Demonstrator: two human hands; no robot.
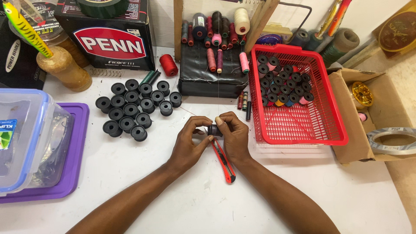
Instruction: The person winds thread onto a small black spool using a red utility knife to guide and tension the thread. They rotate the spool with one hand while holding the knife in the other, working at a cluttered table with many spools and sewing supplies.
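Note:
Both hands meet over the white table, gripping one small black spool between them. My left hand pinches it from the left, and my right hand holds it from the right with the thumb on top. A thin thread runs up from the spool toward the thread cones at the back. Just below my hands lies a red utility knife. A group of several empty black spools sits to the left. The red plastic basket on the right holds several wound spools.
A clear plastic box on a purple lid sits at the left edge. A black carton and a wooden handle stand at the back left. An open cardboard box with a gold reel is at the right.

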